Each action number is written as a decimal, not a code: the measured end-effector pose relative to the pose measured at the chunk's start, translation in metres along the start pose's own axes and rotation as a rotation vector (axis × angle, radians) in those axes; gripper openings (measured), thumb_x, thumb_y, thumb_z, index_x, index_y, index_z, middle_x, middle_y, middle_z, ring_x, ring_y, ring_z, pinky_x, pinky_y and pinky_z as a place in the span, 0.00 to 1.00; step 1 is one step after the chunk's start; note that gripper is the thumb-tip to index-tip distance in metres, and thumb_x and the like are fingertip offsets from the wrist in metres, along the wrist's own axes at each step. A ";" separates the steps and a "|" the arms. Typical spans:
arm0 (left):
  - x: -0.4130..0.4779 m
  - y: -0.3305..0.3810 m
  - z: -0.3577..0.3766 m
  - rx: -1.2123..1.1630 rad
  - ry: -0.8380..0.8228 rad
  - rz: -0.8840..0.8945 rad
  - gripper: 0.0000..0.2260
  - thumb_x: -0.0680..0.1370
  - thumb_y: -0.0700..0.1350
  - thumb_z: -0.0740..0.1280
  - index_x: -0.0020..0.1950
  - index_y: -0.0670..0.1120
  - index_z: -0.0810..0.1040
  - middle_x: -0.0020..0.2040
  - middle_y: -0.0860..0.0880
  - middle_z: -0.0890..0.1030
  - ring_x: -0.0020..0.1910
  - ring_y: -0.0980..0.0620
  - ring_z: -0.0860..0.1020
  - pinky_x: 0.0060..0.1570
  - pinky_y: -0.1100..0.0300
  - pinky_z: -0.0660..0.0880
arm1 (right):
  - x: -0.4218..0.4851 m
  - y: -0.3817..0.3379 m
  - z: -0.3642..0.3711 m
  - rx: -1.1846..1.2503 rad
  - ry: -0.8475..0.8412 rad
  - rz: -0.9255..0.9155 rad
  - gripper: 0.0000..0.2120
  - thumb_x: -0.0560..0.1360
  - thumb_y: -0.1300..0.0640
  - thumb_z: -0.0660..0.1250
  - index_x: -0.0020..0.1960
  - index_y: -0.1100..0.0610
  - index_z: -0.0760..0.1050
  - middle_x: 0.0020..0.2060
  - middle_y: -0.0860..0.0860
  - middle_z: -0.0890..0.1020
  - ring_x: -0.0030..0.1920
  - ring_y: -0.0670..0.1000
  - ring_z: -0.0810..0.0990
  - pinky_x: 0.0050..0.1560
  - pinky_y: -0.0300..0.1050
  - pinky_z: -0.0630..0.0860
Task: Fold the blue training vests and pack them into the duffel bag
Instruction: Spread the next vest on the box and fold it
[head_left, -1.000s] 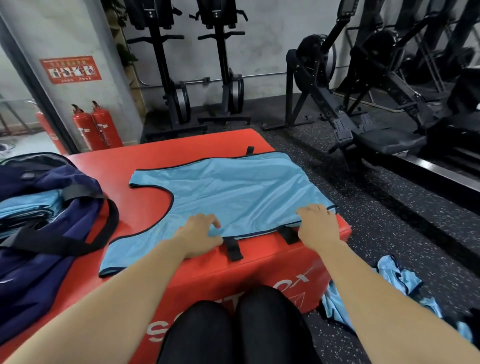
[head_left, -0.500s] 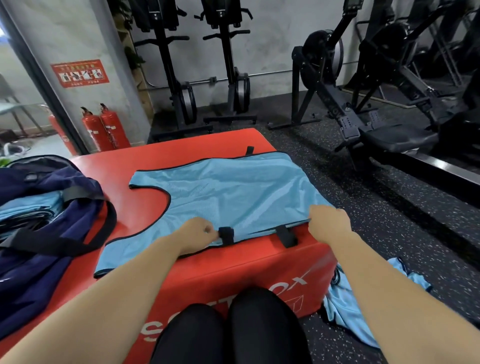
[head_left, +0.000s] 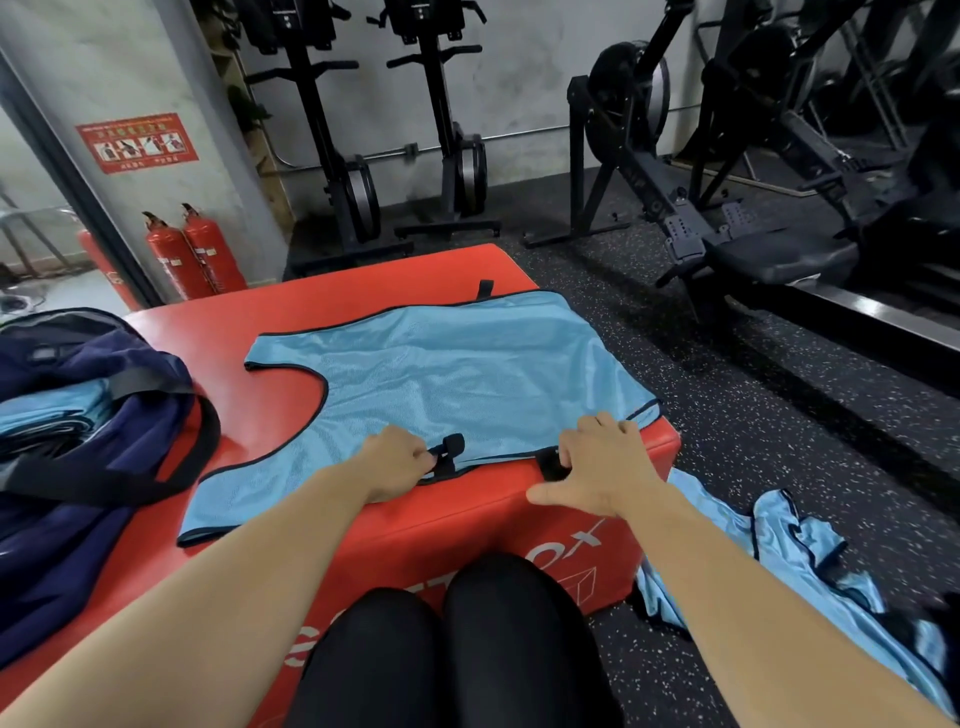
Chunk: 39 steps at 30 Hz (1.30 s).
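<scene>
A light blue training vest (head_left: 447, 379) with black trim lies spread flat on the red padded box (head_left: 218, 332). At its near edge my left hand (head_left: 395, 462) pinches a black strap (head_left: 448, 453) and lifts it off the box. My right hand (head_left: 602, 467) lies spread over the vest's near right corner, fingers on a second black strap (head_left: 549, 465). The navy duffel bag (head_left: 78, 452) sits open on the box's left side with folded blue vests (head_left: 47, 415) inside.
More blue vests (head_left: 800, 561) lie crumpled on the speckled black floor right of the box. My knees (head_left: 457, 644) press against its front. Rowing machines (head_left: 727, 218) stand behind and to the right; two red fire extinguishers (head_left: 192, 254) stand by the wall.
My left hand has closed on the left strap and raised it. My right hand moved left from the corner onto the right strap and spread its fingers.
</scene>
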<state>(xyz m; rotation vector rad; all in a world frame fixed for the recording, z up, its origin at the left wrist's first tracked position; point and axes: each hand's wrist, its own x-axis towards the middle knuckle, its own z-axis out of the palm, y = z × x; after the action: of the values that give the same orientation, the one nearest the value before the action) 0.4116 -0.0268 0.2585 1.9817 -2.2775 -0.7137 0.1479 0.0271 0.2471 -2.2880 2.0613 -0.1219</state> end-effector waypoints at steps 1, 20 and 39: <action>-0.001 0.002 0.001 0.020 0.005 -0.003 0.17 0.79 0.46 0.60 0.30 0.48 0.65 0.34 0.48 0.70 0.37 0.47 0.69 0.37 0.57 0.64 | -0.002 0.000 0.005 -0.056 -0.002 -0.014 0.26 0.65 0.32 0.64 0.51 0.51 0.74 0.50 0.49 0.73 0.55 0.52 0.69 0.59 0.50 0.66; -0.012 0.009 0.002 -0.089 0.081 -0.046 0.21 0.84 0.51 0.51 0.34 0.45 0.67 0.34 0.46 0.73 0.36 0.47 0.71 0.35 0.57 0.64 | -0.002 0.005 0.006 0.306 0.163 0.176 0.05 0.73 0.56 0.64 0.49 0.52 0.75 0.41 0.51 0.77 0.53 0.55 0.73 0.53 0.50 0.66; 0.005 0.014 0.012 0.224 0.054 -0.107 0.32 0.76 0.69 0.58 0.77 0.62 0.54 0.80 0.50 0.44 0.79 0.44 0.43 0.70 0.33 0.51 | 0.012 0.023 0.008 -0.030 0.040 0.105 0.13 0.75 0.60 0.59 0.58 0.52 0.72 0.57 0.52 0.74 0.60 0.56 0.70 0.60 0.49 0.66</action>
<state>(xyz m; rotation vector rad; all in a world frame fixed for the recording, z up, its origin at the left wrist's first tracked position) 0.3931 -0.0268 0.2512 2.2018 -2.3251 -0.4204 0.1269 0.0130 0.2373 -2.2063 2.2121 -0.1339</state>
